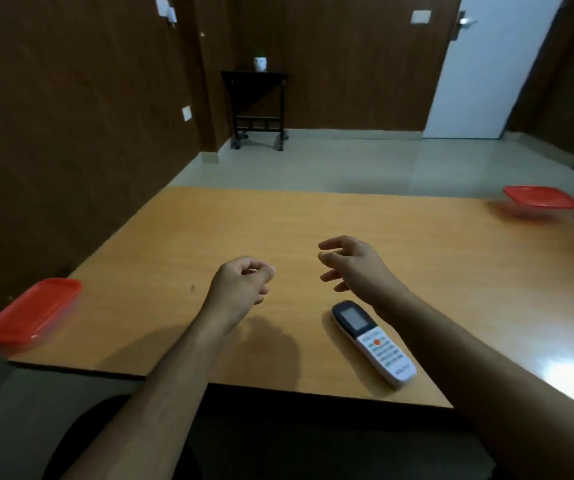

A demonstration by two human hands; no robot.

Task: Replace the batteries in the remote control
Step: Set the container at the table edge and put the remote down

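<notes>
Head view. The remote control (374,342) lies face up on the wooden table (174,237), near its front edge, just beside the right forearm and apart from both hands. Its body is white, with a dark upper end holding a grey display, an orange round button below that, and rows of small keys; the lettering at the bottom is too blurred to read. No battery compartment shows from this side.

The left hand (240,289) hovers above the table, fingers curled in toward the thumb, holding nothing visible. The right hand (351,263) hovers likewise, fingers spread and loosely bent, empty.

A red-lidded container (31,311) sits at the table's left edge; a second red-lidded box (541,199) at the far right corner.
</notes>
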